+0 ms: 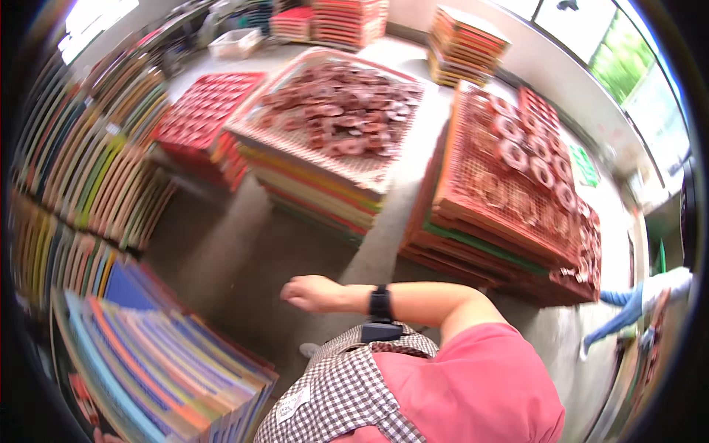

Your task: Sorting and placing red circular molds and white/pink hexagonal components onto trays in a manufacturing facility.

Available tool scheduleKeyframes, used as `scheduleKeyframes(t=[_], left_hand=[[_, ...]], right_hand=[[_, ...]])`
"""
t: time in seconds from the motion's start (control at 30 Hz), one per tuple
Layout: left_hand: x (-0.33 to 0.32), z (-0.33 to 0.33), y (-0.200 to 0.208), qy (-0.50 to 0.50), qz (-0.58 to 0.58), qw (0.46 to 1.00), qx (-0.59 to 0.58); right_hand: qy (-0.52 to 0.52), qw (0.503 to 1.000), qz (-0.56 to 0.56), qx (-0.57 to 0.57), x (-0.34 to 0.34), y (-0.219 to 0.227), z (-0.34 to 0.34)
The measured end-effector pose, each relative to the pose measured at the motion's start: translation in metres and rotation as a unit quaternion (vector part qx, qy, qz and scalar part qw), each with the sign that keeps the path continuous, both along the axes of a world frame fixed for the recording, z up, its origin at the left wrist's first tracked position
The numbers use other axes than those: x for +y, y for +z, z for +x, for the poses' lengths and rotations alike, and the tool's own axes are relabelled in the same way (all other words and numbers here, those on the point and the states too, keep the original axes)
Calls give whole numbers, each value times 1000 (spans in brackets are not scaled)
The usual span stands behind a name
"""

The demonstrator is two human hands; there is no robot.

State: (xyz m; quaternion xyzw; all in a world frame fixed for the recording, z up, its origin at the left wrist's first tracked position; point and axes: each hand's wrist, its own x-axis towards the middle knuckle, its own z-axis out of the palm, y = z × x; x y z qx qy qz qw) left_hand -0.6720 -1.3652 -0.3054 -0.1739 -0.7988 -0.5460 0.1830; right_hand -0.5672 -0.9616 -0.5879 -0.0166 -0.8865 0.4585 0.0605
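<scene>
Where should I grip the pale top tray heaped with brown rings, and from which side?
Probably by the rim of the pale tray, at its left and right edges, coming from the near side: it lies flat atop a stack, and the brown rings are heaped farther back, leaving bare mesh along the near edge.

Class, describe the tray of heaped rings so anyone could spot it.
Beyond the right hand, tray stacks stand on the floor. Find the stack just left of the orange-brown one. Its pale top tray bears piled rings; pieces on neighbouring trays lie spread out.
</scene>
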Motion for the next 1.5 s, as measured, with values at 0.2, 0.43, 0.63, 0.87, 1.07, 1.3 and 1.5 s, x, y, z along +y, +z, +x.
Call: scheduleKeyframes(t=[0.2, 0.43, 0.63, 0.87, 1.07, 1.3, 1.5], left_hand=[[185, -37, -83, -275, 7, 944, -180], [463, 71, -131, -521, -123, 808, -247], [637, 145, -187, -680, -206, 693, -124], [782, 261, -210, -781, -234, 576, 64], [833, 329, -225, -787, -298, 516, 159], [848, 366, -242, -723, -330, 555, 244], [845, 382, -237, -692, -337, 579, 269]], right_hand=[[-392, 911, -53, -118, 91, -35, 274], [-655, 755, -34, -5, 147, 4, 401], [-711, 689, 142, -6, 235, 27, 451], [-699, 591, 362, -178, 364, 30, 487], [-663, 611, 344, -264, 404, 8, 490], [-637, 732, 225, -93, 405, 46, 508], [-577, 672, -450, 116, 354, 63, 515]])
